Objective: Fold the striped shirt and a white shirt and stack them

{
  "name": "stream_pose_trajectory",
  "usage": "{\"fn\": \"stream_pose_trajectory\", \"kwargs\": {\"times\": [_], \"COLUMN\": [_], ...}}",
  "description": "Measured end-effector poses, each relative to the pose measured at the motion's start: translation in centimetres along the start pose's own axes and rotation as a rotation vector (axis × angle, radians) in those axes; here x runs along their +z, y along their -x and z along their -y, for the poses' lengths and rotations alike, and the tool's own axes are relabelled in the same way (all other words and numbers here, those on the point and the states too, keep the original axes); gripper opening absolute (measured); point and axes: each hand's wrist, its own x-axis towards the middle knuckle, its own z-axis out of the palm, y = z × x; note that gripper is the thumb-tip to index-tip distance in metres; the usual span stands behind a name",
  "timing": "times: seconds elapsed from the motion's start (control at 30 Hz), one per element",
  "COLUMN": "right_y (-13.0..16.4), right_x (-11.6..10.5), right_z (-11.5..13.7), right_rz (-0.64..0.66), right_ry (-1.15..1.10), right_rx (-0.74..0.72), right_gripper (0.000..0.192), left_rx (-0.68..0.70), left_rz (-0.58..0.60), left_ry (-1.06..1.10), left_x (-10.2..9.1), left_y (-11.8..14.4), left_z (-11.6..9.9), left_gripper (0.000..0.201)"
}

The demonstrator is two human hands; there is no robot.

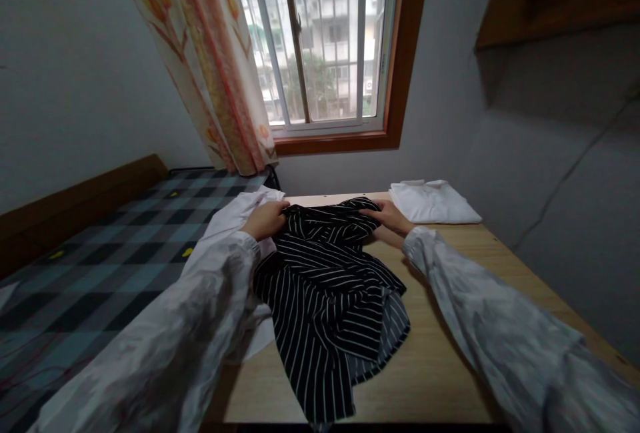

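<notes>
A black shirt with thin white stripes (325, 299) lies rumpled over the wooden table, its far end lifted a little between my hands. My left hand (265, 221) is closed on the shirt's far left corner. At the far right corner, my right hand (394, 217) pinches the cloth between thumb and fingers. The lower part of the shirt spreads toward me, one edge turned to show a greyer inner side. Beside and partly under my left hand and arm lies a white garment (225, 216), reaching off the table's left side.
A folded white garment (434, 201) rests at the far right of the wooden table (440, 353). To the left is a bed with a checked sheet (135, 246). A curtain (210, 59) hangs by the window (325, 39); a wooden shelf (560, 6) juts out upper right.
</notes>
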Motion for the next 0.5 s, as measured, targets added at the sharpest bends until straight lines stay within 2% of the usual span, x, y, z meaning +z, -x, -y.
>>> {"fn": "stream_pose_trajectory", "kwargs": {"times": [0.07, 0.17, 0.23, 0.37, 0.43, 0.5], "right_y": [0.5, 0.9, 0.9, 0.5, 0.3, 0.2], "right_x": [-0.9, -2.5, -3.7, -5.8, -6.5, -7.1], "right_z": [0.8, 2.1, 3.1, 5.7, 6.6, 6.8], "right_rz": [0.060, 0.176, 0.181, 0.029, -0.072, -0.200], "right_ry": [0.119, 0.413, 0.581, 0.803, 0.872, 0.836], "right_rx": [-0.001, -0.068, -0.151, -0.343, -0.411, -0.440], "right_gripper": [0.053, 0.051, 0.048, 0.040, 0.026, 0.014], "left_rx": [-0.050, -0.108, -0.125, -0.114, -0.111, -0.100], "left_rz": [-0.040, -0.090, -0.127, -0.136, -0.121, -0.109], "left_ry": [-0.116, -0.180, -0.194, -0.189, -0.176, -0.143], "left_x": [0.0, -0.6, -1.0, -1.6, -1.4, -1.0], "left_y": [0.1, 0.1, -0.1, -0.4, -0.6, -0.8], "left_z": [0.9, 1.5, 1.5, 1.0, 1.0, 1.3], "left_gripper": [0.034, 0.027, 0.026, 0.030, 0.030, 0.031]}}
